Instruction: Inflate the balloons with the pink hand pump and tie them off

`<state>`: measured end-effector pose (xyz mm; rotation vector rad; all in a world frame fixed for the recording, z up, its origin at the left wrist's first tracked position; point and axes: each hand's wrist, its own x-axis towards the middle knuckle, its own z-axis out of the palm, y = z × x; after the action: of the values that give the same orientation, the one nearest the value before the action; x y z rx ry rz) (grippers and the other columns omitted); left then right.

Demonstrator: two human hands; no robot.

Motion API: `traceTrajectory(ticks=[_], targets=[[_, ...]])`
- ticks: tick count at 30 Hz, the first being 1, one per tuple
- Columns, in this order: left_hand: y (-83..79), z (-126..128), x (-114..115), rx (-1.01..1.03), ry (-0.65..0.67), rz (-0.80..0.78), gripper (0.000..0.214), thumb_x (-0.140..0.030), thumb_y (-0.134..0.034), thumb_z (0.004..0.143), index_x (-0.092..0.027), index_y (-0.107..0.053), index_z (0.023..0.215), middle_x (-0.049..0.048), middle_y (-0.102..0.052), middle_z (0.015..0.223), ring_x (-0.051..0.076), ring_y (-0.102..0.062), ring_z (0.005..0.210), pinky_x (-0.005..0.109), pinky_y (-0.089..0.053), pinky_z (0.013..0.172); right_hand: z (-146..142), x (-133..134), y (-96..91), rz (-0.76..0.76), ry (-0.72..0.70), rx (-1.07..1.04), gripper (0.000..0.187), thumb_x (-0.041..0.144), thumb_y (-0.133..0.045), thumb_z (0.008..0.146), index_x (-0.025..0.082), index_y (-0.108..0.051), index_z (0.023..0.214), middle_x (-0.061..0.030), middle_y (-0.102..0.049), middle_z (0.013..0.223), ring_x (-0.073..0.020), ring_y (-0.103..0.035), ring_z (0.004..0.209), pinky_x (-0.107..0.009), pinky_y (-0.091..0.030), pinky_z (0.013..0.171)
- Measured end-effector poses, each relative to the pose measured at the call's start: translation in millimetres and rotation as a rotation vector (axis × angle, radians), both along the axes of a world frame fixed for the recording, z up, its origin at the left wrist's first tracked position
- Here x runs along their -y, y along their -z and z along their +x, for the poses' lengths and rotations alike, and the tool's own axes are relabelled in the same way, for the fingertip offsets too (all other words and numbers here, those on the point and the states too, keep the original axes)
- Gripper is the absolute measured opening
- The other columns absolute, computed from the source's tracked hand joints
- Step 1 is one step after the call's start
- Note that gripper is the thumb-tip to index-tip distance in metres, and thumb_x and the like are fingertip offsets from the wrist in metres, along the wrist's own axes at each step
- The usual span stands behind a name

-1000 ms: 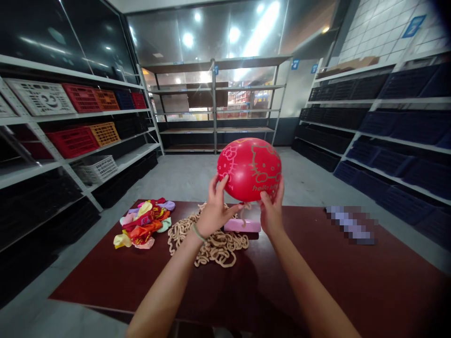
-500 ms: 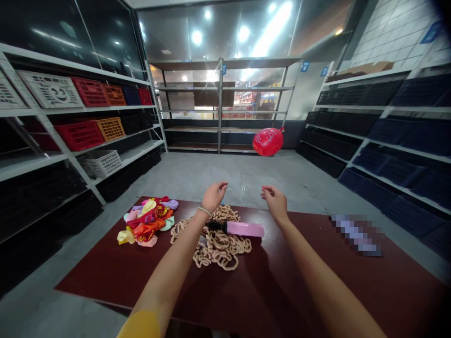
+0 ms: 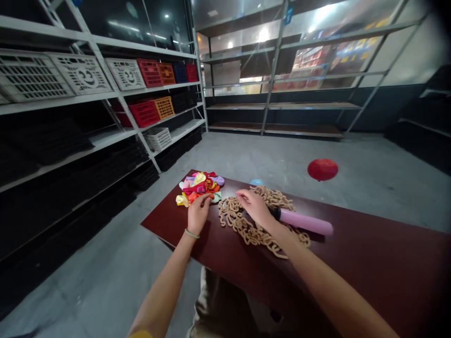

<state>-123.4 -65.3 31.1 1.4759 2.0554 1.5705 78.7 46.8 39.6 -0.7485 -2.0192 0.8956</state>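
A heap of uninflated balloons (image 3: 200,186) in red, yellow, orange, purple and mint lies at the far left of the dark red table (image 3: 369,244). My left hand (image 3: 198,217) is at the heap's near edge, fingers slightly apart; whether they touch a balloon I cannot tell. My right hand (image 3: 254,205) hovers over a tangle of beige rope-like strands (image 3: 243,225), its fingers stretched leftward and holding nothing visible. A pink balloon pump (image 3: 306,221) with a black end rests on the strands, partly hidden by my right wrist. Beyond the table, an inflated red balloon (image 3: 322,169) is in the air.
A light blue rounded thing (image 3: 256,182) shows past the table's far edge. Shelving with white, red and orange crates (image 3: 148,112) lines the left side. A metal rack (image 3: 269,94) stands at the back, across the grey floor (image 3: 239,155).
The view has turned left. Both hands have moved left, the left one to the balloon heap and the right one over the strands. The red balloon has sunk lower.
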Motion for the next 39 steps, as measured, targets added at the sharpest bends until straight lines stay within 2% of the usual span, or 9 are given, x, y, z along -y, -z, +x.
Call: traceTrajectory(ticks=[4,9,12,16,21,26,29,33,39], targets=[[19.1,-33.5,29.4,-0.017,-0.198,0.041,0.027,-0.034,-0.055,0.093,-0.019,-0.070,0.108,0.0078,-0.073,0.107,0.021,-0.068,0.098,0.033,-0.050,0.090,-66.5,8.9,15.2,0.035,-0.095,0.027,0.021,0.027,-0.052,0.090,0.024,-0.069,0.103,-0.0067,-0.072,0.101,-0.0226,-0.068,0.092,-0.041,-0.055,0.086],[28.9,-42.2,31.8,-0.051,-0.207,-0.007,0.024,-0.032,-0.051,0.094,-0.018,-0.069,0.101,0.0083,-0.073,0.103,0.021,-0.067,0.095,0.034,-0.050,0.090,-134.6,2.7,11.7,0.090,-0.064,0.019,0.032,0.018,-0.051,0.089,0.022,-0.062,0.118,-0.0114,-0.060,0.121,-0.0230,-0.059,0.110,-0.043,-0.048,0.097],[30.2,-42.1,29.8,-0.077,-0.174,-0.008,0.024,-0.031,-0.050,0.094,-0.019,-0.069,0.102,0.0082,-0.073,0.104,0.020,-0.067,0.097,0.034,-0.049,0.092,-158.7,-6.9,9.7,0.114,-0.029,0.026,0.034,0.012,-0.054,0.084,0.020,-0.062,0.116,-0.0132,-0.056,0.123,-0.0264,-0.052,0.118,-0.047,-0.041,0.103],[29.4,-42.2,30.2,-0.066,-0.203,0.018,0.024,-0.032,-0.050,0.094,-0.019,-0.069,0.102,0.0083,-0.073,0.104,0.020,-0.067,0.097,0.034,-0.050,0.092,-163.2,-13.3,6.6,0.126,-0.019,0.044,0.013,0.014,-0.054,0.084,0.020,-0.064,0.090,-0.0110,-0.061,0.102,-0.0275,-0.055,0.105,-0.048,-0.043,0.098],[27.9,-41.2,34.2,-0.050,-0.228,0.055,0.025,-0.033,-0.050,0.094,-0.019,-0.069,0.102,0.0087,-0.072,0.104,0.021,-0.067,0.098,0.034,-0.049,0.092,-126.9,-11.1,-21.4,0.168,-0.018,0.013,0.016,0.021,-0.044,0.092,0.023,-0.060,0.098,-0.0109,-0.061,0.113,-0.0261,-0.053,0.113,-0.044,-0.040,0.101],[11.8,-26.1,27.9,0.136,-0.192,0.160,0.034,-0.042,-0.050,0.094,-0.016,-0.066,0.110,0.0117,-0.070,0.107,0.022,-0.067,0.098,0.036,-0.051,0.090,-55.4,-4.0,-64.6,0.186,-0.126,0.065,0.020,0.028,-0.042,0.096,0.026,-0.058,0.107,-0.0048,-0.067,0.102,-0.0207,-0.063,0.093,-0.036,-0.048,0.088],[-9.4,6.6,14.7,0.437,0.099,0.170,0.045,-0.050,-0.042,0.096,-0.016,-0.062,0.119,0.0136,-0.068,0.114,0.021,-0.067,0.099,0.035,-0.054,0.086,-9.0,5.4,-83.8,0.194,-0.199,0.123,0.018,0.028,-0.047,0.095,0.029,-0.063,0.103,-0.0017,-0.069,0.104,-0.0191,-0.063,0.097,-0.034,-0.048,0.089],[-32.3,72.8,-0.5,0.700,0.574,-0.038,0.057,-0.060,-0.041,0.094,-0.016,-0.062,0.124,0.0159,-0.070,0.111,0.024,-0.068,0.099,0.037,-0.054,0.086,44.4,17.4,-94.9,0.170,-0.267,0.193,0.020,0.023,-0.049,0.092,0.029,-0.067,0.098,-0.0007,-0.070,0.101,-0.0181,-0.064,0.094,-0.034,-0.049,0.087],[-25.1,149.6,-8.7,0.880,0.938,-0.421,0.051,-0.056,-0.071,0.077,-0.015,-0.065,0.107,0.0071,-0.071,0.085,0.017,-0.066,0.074,0.032,-0.052,0.076,116.2,19.7,-88.9,0.074,-0.087,0.225,0.014,0.023,-0.053,0.087,0.024,-0.063,0.097,-0.0018,-0.069,0.099,-0.0167,-0.062,0.090,-0.032,-0.046,0.084]])
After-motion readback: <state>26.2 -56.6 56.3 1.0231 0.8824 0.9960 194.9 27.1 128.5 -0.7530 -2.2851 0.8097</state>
